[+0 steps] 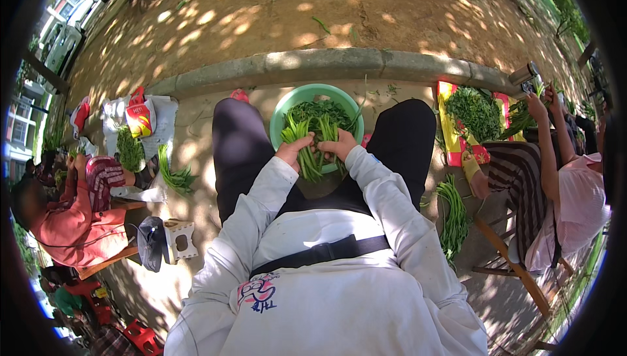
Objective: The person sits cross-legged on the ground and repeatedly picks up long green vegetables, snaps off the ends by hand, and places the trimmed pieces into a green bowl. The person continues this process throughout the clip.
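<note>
A light green plastic basin (276,123) stands on the pavement between my knees. Dark leafy greens (318,110) lie inside it. Over its near side, my left hand (293,153) grips a bunch of green vegetable stems (297,130), whose lower ends hang below the fingers. My right hand (341,145) is closed around a smaller bunch of stems (326,128). Both hands are close together, thumbs towards each other; my fingertips are partly hidden by the stems.
A concrete kerb (323,65) runs beyond the basin. To the left are a stem bundle (174,175), a plastic stool (180,241) and a seated person (83,219). To the right lie greens on a red-yellow sheet (446,135), another bundle (453,214) and a second seated person (578,194).
</note>
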Available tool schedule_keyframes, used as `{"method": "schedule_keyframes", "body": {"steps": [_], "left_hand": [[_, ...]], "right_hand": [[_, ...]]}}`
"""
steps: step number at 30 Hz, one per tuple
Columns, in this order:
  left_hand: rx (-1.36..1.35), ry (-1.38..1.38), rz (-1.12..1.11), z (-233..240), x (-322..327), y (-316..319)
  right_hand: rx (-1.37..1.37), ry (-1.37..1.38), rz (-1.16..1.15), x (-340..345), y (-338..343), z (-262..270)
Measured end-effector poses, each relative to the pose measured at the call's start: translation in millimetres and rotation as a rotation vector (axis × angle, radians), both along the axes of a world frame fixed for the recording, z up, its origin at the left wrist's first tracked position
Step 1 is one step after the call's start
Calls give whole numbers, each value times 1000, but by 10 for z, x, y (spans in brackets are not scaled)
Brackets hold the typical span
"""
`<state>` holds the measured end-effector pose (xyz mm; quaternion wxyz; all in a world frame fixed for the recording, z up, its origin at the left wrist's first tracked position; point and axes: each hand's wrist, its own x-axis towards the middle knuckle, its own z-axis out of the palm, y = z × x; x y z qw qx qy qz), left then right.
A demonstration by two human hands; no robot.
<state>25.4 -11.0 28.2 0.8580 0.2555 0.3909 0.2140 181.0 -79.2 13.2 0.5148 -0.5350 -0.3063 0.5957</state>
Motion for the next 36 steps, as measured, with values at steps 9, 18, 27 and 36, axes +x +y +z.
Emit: {"method": "schedule_keyframes", "body": {"steps": [9, 18, 27, 36], "left_hand": [[84, -6, 53, -185, -68, 37], [35, -175, -74, -80, -20, -36], [174, -17, -4, -49, -7, -8], [-16, -155, -9, -86, -19, 67]], "right_hand": [[164, 146, -558, 178, -3, 183], [257, -314, 23, -119, 30, -67], [146, 339, -537, 102, 16, 90], [96, 162, -366, 105, 26, 73]]}}
